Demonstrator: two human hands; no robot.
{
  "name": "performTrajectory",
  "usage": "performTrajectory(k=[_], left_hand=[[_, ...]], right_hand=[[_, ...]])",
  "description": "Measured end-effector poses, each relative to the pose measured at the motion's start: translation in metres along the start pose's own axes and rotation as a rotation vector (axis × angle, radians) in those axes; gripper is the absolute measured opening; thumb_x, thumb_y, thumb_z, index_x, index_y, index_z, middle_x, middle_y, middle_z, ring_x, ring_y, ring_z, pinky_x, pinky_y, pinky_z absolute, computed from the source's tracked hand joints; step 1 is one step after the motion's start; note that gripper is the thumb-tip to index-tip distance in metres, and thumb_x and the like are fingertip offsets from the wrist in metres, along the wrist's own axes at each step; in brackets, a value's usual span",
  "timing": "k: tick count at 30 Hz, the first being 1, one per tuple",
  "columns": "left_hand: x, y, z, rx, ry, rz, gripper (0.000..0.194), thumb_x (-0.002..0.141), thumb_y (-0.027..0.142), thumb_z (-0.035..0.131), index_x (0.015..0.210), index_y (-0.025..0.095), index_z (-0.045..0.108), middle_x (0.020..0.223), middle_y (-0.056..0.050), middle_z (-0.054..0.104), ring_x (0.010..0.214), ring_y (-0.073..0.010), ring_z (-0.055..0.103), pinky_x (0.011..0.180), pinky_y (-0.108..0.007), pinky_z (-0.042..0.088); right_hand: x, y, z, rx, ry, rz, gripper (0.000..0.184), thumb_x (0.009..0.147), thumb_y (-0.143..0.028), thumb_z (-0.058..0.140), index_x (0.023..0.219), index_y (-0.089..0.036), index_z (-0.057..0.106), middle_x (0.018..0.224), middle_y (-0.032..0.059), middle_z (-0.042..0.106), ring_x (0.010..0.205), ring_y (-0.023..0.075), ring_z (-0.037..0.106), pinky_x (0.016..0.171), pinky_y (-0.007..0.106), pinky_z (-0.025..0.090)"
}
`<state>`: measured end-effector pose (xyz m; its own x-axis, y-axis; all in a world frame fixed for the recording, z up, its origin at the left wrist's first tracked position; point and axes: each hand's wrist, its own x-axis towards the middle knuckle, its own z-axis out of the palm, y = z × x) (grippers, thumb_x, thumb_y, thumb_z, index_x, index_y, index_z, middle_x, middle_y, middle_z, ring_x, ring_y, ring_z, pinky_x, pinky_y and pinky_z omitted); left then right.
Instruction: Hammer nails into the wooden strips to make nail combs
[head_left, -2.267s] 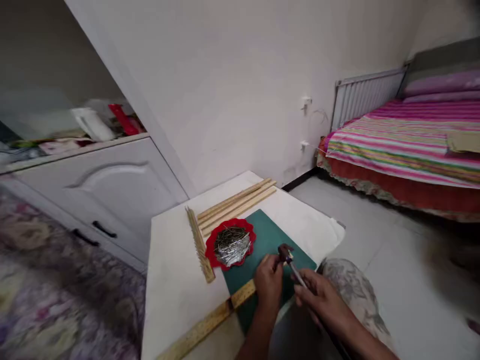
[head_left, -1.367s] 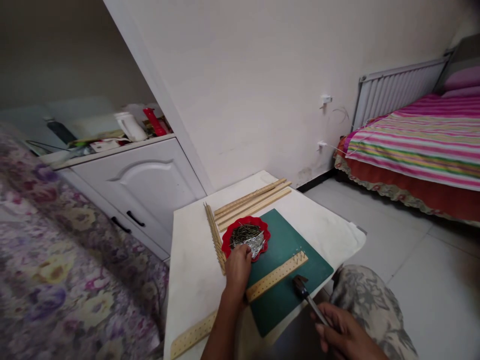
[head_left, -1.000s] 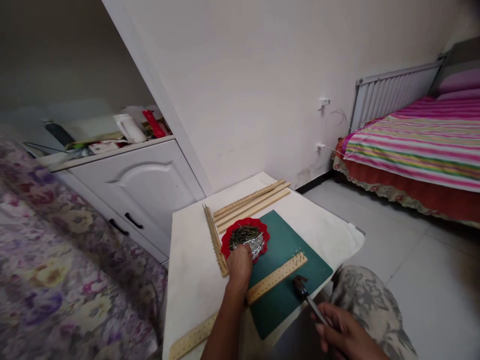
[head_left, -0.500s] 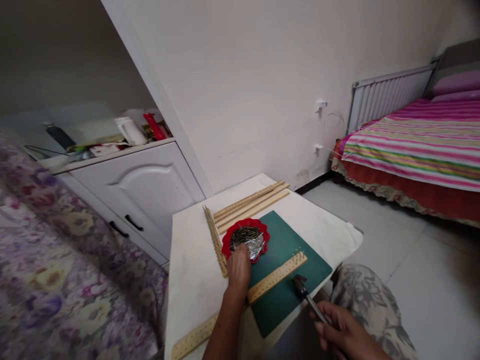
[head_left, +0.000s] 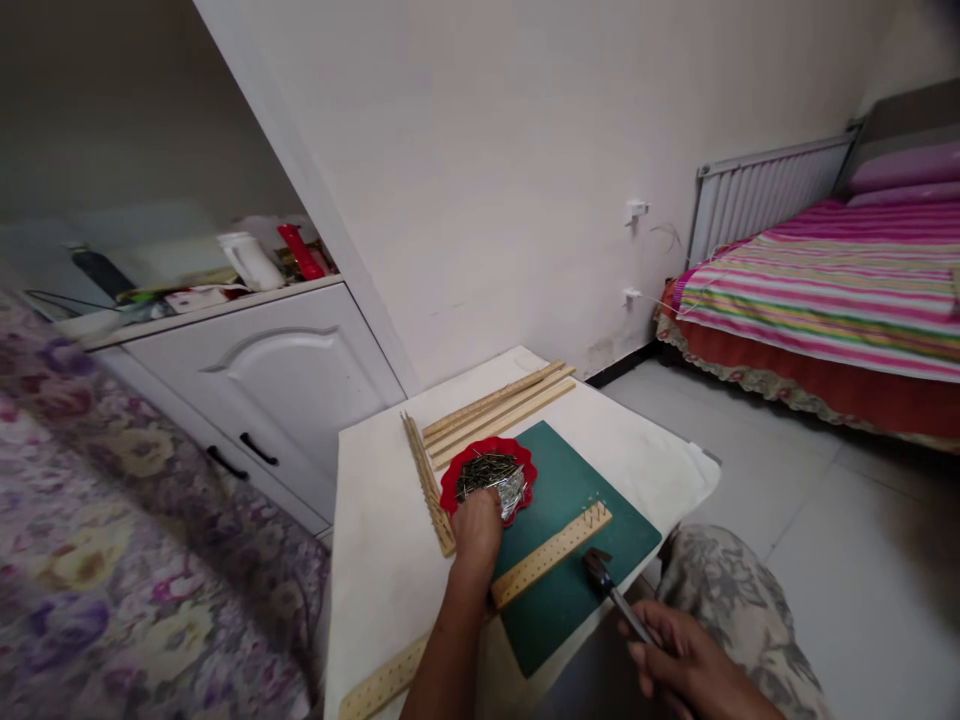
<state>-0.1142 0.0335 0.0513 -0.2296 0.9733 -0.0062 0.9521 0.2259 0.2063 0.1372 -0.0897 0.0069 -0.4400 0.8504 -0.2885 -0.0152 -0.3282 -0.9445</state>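
My left hand (head_left: 478, 525) reaches into the near side of a red scalloped bowl (head_left: 450, 490) full of nails (head_left: 491, 470); its fingers are closed at the nails, and what they pinch is hidden. My right hand (head_left: 671, 650) grips the handle of a hammer (head_left: 600, 572), whose head hangs over the near right part of a green mat (head_left: 555, 635). Across the mat lies a wooden strip with rows of holes (head_left: 547, 560). Several nails (head_left: 595, 512) stand upright in the strip's right end.
Several wooden strips (head_left: 502, 410) lie along the table's back, and more strips (head_left: 426, 480) lie left of the bowl. Another holed strip (head_left: 386, 685) is at the front left. A white cabinet (head_left: 277, 390), floral curtain (head_left: 150, 540) and bed (head_left: 825, 290) surround the white-covered table (head_left: 382, 560).
The view has shifted slightly. My left hand stays at the nails in the bowl, and my right hand keeps the hammer in nearly the same place.
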Motion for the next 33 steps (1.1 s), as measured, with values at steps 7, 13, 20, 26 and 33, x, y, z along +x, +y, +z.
performTrajectory(k=[7,13,20,26,33], left_hand=[[-0.003,0.0,0.0,0.068,0.063,0.082,0.022,0.082,0.021,0.044,0.079,0.016,0.065,0.088,-0.009,0.066,0.077,-0.0216,0.061,0.064,-0.028,0.039],[-0.015,-0.001,-0.01,0.024,0.143,0.132,0.019,0.083,0.015,0.039,0.084,0.016,0.058,0.085,-0.007,0.063,0.076,-0.0173,0.058,0.065,-0.026,0.037],[-0.055,0.001,-0.002,-0.463,0.187,0.2,0.011,0.079,0.017,0.042,0.071,0.019,0.049,0.066,0.002,0.055,0.061,-0.0121,0.051,0.057,-0.021,0.035],[-0.124,0.029,0.024,-0.727,-0.139,0.421,0.011,0.073,0.01,0.047,0.07,0.019,0.052,0.067,0.002,0.055,0.064,-0.011,0.05,0.059,-0.02,0.034],[-0.141,0.046,0.026,-0.982,-0.266,0.385,0.011,0.07,0.007,0.049,0.069,0.018,0.053,0.063,0.003,0.054,0.059,-0.0098,0.049,0.056,-0.02,0.033]], right_hand=[[0.004,0.007,-0.003,0.006,0.012,0.003,0.039,0.069,-0.054,0.059,0.085,-0.019,0.05,0.051,-0.009,0.052,0.027,0.0013,0.025,0.027,0.014,0.014],[0.001,-0.001,0.0,0.011,0.034,0.008,0.036,0.068,-0.051,0.061,0.082,-0.019,0.051,0.048,-0.0095,0.051,0.027,0.0015,0.025,0.027,0.014,0.015],[-0.003,-0.009,0.002,-0.036,0.048,-0.043,0.033,0.075,-0.048,0.058,0.086,-0.018,0.051,0.055,-0.0074,0.056,0.026,0.0011,0.03,0.026,0.013,0.02],[0.0,-0.022,0.007,0.019,0.232,-0.146,0.035,0.072,-0.05,0.061,0.088,-0.02,0.052,0.063,-0.0072,0.058,0.026,0.001,0.032,0.027,0.015,0.022],[-0.001,-0.015,0.006,0.091,0.249,-0.159,0.032,0.069,-0.044,0.067,0.085,-0.021,0.052,0.057,-0.0097,0.053,0.028,0.0011,0.032,0.029,0.015,0.023]])
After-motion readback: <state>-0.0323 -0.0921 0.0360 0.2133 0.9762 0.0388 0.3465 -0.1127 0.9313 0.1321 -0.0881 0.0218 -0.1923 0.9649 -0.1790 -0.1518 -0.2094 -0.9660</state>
